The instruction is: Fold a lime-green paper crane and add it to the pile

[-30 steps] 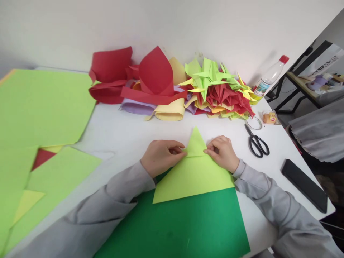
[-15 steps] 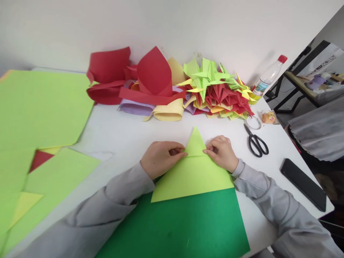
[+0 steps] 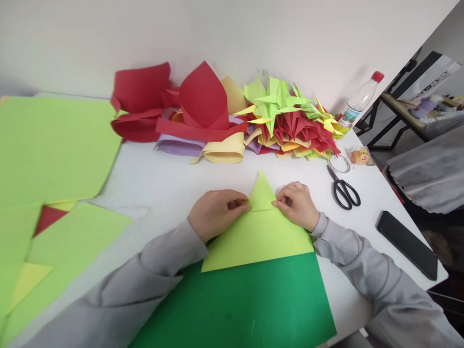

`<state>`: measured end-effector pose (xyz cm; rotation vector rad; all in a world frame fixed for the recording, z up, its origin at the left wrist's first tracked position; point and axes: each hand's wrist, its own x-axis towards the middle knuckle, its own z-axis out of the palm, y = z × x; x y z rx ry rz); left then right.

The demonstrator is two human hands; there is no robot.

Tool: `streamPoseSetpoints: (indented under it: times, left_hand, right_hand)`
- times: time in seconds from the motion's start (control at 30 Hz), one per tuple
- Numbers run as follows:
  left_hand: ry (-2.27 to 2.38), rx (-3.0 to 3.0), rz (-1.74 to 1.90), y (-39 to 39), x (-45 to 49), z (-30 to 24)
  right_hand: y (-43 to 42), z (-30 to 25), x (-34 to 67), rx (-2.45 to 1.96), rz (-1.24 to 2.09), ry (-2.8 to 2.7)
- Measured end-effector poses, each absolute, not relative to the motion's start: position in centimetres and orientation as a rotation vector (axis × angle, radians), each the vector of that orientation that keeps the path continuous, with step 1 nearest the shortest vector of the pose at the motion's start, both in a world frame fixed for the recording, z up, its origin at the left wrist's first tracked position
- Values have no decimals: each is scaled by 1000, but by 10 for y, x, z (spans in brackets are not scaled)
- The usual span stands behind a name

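Note:
A light green folded paper triangle (image 3: 258, 232) lies on the white table (image 3: 163, 179), its lower part overlapping a dark green sheet (image 3: 246, 304). My left hand (image 3: 215, 212) pinches the triangle's left edge near the tip, fingers curled. My right hand (image 3: 297, 205) pinches the right edge at the same height, fingers pressed together. Both hands rest on the table, grey sleeves behind them.
Large light green sheets (image 3: 50, 145) cover the left side. Red, yellow and purple paper scraps (image 3: 195, 116) and a heap of folded paper figures (image 3: 290, 121) line the wall. Black scissors (image 3: 342, 186), a tape ring (image 3: 340, 163), a bottle (image 3: 360, 101) and a black phone (image 3: 406, 244) lie on the right.

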<state>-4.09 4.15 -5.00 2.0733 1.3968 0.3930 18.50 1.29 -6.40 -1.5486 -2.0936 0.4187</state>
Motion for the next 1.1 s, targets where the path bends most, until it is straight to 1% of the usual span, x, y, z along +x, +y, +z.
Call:
streamPoseSetpoints:
  times: [0.2,0.5,0.6,0.7,0.77,0.83,1.0,1.1]
  left_hand:
    - [1378,1960,397,47,-43,-51]
    - [1226,2220,430,45,-46,-56]
    - [1060,2486,596,42,-45,-62]
    - [756,2967,799,35,-38,-65]
    - [560,3212,832,28,-33,-64]
    - [475,3337,798,22,-29,-63]
    - [619,3393,719,10,-24,-62]
    - [740,3352,648,2,-20,-65]
  right_hand:
    - [13,-62,184,-1547,423,-2092]
    - [13,-65,185,-1541,422,-2089]
    - [13,-65,185,-1548,417,-2091]
    - [12,-64,184,-1550,400,-2097]
    - [12,-64,184,-1539,383,-2098]
    - [12,-64,184,-1526,369,-2095]
    - [11,-67,185,-1517,358,-2072]
    - [9,-69,186,-1477,276,-2119]
